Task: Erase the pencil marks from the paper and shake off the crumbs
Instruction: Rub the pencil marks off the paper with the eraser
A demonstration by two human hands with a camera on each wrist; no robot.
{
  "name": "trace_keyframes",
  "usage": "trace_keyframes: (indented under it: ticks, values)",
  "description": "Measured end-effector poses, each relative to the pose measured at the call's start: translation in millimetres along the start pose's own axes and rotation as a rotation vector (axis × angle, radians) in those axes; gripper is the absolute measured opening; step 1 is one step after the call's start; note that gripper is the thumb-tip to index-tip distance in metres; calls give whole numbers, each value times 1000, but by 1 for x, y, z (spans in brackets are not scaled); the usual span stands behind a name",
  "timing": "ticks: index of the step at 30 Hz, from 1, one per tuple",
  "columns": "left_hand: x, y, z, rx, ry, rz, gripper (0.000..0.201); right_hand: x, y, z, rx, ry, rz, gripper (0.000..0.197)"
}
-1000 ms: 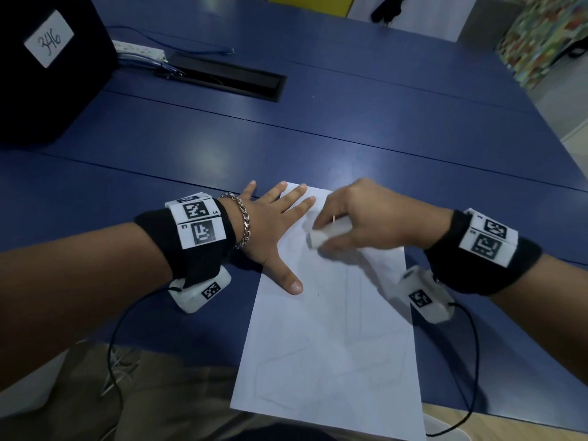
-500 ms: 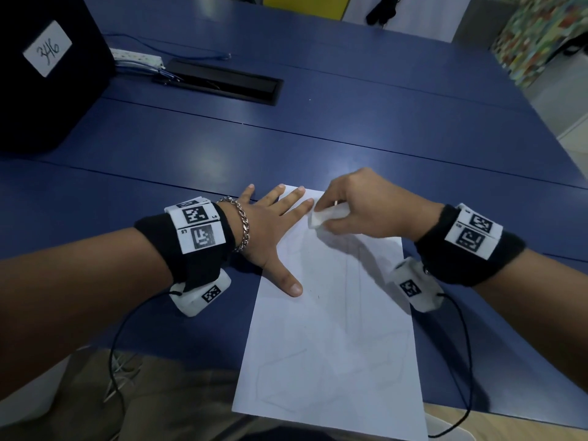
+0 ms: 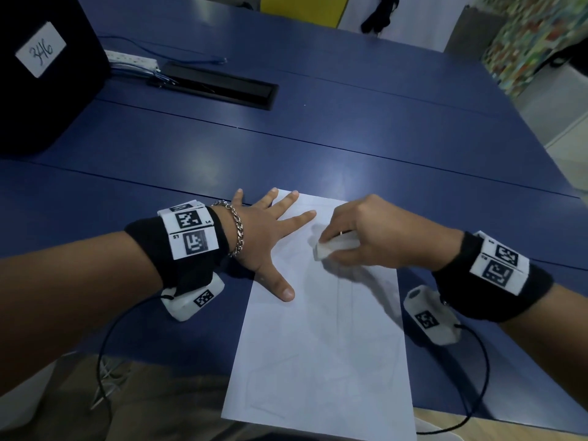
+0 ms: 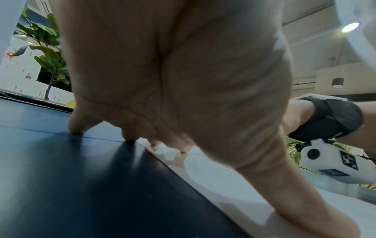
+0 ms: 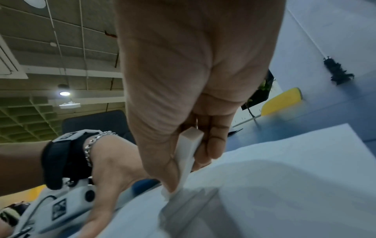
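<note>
Fingers of the right hand point(image 3: 366, 237) pinch the eraser point(image 3: 334, 246), a small white block with squared edges, its lower end pressed to the paper point(image 3: 318, 345). Since half a second ago the eraser has slid back from the sheet's far edge toward the person, away from the left fingertips, so the rubbing stroke is mid-cycle and erasing is, I judge, far from done. The left hand point(image 3: 270, 237) lies flat with fingers spread straight, pinning the sheet's far left corner as before. The paper is thin, white and matte, flat on the smooth blue counter point(image 3: 350, 138), its near end overhanging the edge. Faint grey pencil marks point(image 3: 343, 300) remain across its middle and near half. No crumbs are visible.
</note>
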State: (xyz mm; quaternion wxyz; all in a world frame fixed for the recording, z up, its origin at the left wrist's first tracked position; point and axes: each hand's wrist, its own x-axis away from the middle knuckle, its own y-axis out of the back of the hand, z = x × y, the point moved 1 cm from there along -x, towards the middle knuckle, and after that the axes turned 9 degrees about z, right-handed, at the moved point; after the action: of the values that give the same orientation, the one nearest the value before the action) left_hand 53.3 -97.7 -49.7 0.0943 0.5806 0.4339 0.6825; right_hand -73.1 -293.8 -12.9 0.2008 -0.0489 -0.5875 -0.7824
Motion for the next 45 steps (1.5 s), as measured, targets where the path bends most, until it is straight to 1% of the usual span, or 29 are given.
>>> trace_keyframes:
  ticks: [3, 4, 5, 8, 9, 10, 12, 13, 14, 15, 17, 18, 19, 22, 23, 24, 26, 28, 30, 32, 34, 35, 37, 39, 40, 43, 45]
  values:
    - [-1, 1, -1, -12, 6, 1, 152, -1, 5, -9, 1, -90, -98, 26]
    - [0, 1, -2, -11, 8, 3, 152, 0, 4, -9, 17, -99, -113, 26]
    - [0, 2, -2, -10, 10, 5, 152, 1, 2, -7, 38, -87, -107, 26]
    - [1, 2, -2, -11, 14, 8, 152, 9, -4, 4, 85, 9, -14, 26]
    - [1, 2, -2, -12, 14, 8, 152, 10, -3, 4, 76, 4, -5, 26]
    - [0, 2, -2, -12, 14, 8, 152, 10, 0, 0, 59, -34, -16, 26]
    - [-1, 2, -2, -6, 15, 9, 152, 9, 4, -7, 38, -100, -78, 27]
    - [-1, 2, -2, -3, 17, 9, 152, 8, 4, -8, 57, -108, -94, 26]
    - [0, 2, -3, 1, 19, 10, 152, 9, 1, -5, 92, -88, -84, 24]
    - [0, 3, -3, 6, 19, 13, 152, 11, -3, 1, 122, -41, -40, 24]
    - [1, 3, -3, 16, 17, 12, 153, 18, -11, 17, 99, 79, 84, 29]
    - [1, 2, -3, 19, 16, 5, 155, 20, -11, 20, 76, 97, 121, 30]
    - [1, 2, -3, 21, 17, -4, 157, 18, -8, 19, 74, 79, 114, 29]
    - [1, 1, -2, 19, 17, -26, 163, 2, 3, 2, 67, -82, -54, 29]
    - [1, 1, -2, 19, 18, -27, 164, -2, 4, 0, 70, -103, -85, 29]
    - [1, 1, -2, 20, 18, -26, 165, -5, 4, 1, 85, -93, -86, 28]
    - [1, 2, -2, 19, 23, -21, 165, -6, 1, 18, 87, -15, 6, 27]
    - [0, 2, -2, 17, 26, -16, 166, -7, 2, 26, 77, 37, 87, 32]
    - [0, 2, -1, 26, 25, -15, 166, -17, 12, 20, 97, -18, 56, 36]
    - [-1, 1, 0, 39, 19, -20, 167, -25, 17, 8, 100, -82, -39, 32]
    - [-1, 1, 0, 41, 20, -18, 167, -25, 14, 7, 93, -90, -73, 30]
    - [-1, 1, 0, 38, 24, -15, 167, -22, 11, 13, 87, -67, -54, 30]
    - [-1, 2, -1, 27, 36, -5, 167, -13, 5, 24, 65, -14, 46, 31]
    - [-1, 3, -2, 28, 45, 5, 168, -13, 8, 24, 67, -43, 123, 34]
    - [-1, 4, -2, 31, 46, 8, 168, -17, 12, 20, 63, -68, 106, 35]
    - [0, 4, -3, 45, 38, 2, 167, -27, 19, 10, 58, -130, -11, 33]
    - [1, 4, -2, 44, 38, -2, 167, -27, 15, 12, 70, -124, -48, 33]
